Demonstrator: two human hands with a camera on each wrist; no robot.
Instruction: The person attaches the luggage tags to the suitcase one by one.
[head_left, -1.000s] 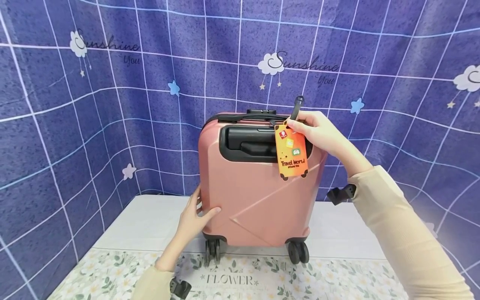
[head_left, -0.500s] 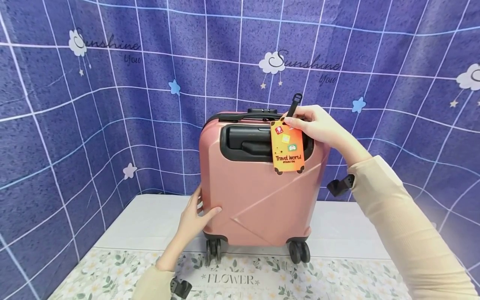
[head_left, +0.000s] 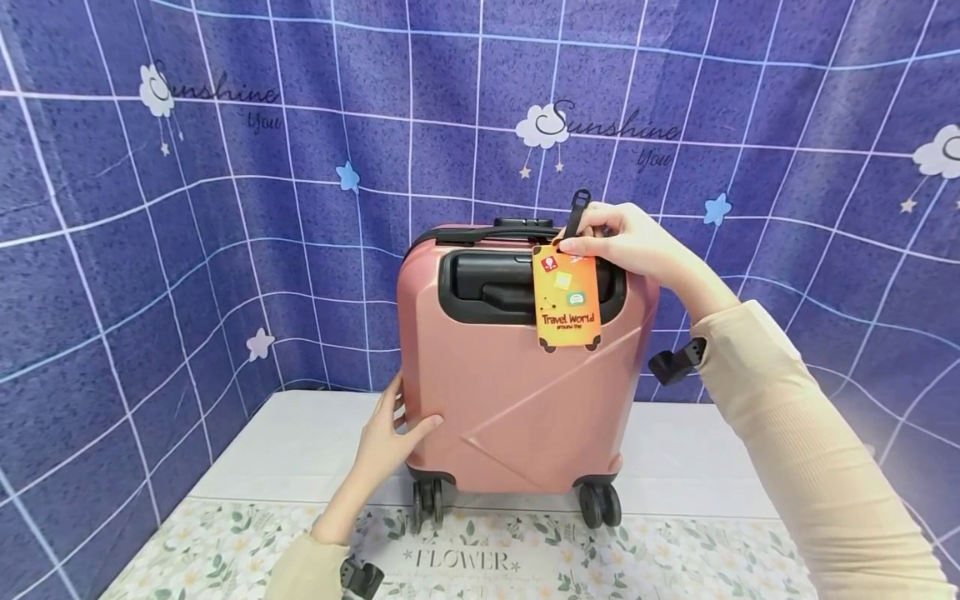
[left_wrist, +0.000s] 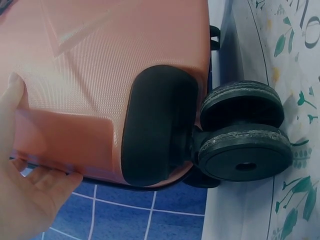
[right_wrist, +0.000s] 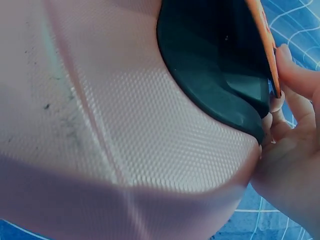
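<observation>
A pink hard-shell suitcase [head_left: 517, 392] stands upright, with a black recessed trolley handle [head_left: 487, 279] near its top. My left hand [head_left: 388, 437] grips its lower left edge, thumb on the front face and fingers round the side. In the left wrist view that hand [left_wrist: 30, 195] is beside a black double wheel [left_wrist: 242, 132]. My right hand [head_left: 626, 242] pinches the top of an orange luggage tag [head_left: 567, 300] in front of the handle recess. The tag's black strap [head_left: 577, 213] sticks up past the fingers, its buckle end free. In the right wrist view the tag [right_wrist: 265, 40] appears edge-on.
A black carry handle [head_left: 495, 234] and a combination lock [head_left: 522, 222] top the suitcase. It stands on a white surface [head_left: 300, 442] with a floral mat [head_left: 247, 542] in front. Blue gridded curtains [head_left: 315, 250] hang behind and to the left.
My right hand has moved left with the luggage tag, across the handle recess. The strap's buckle end has shifted left with it. My left hand and the suitcase stay put.
</observation>
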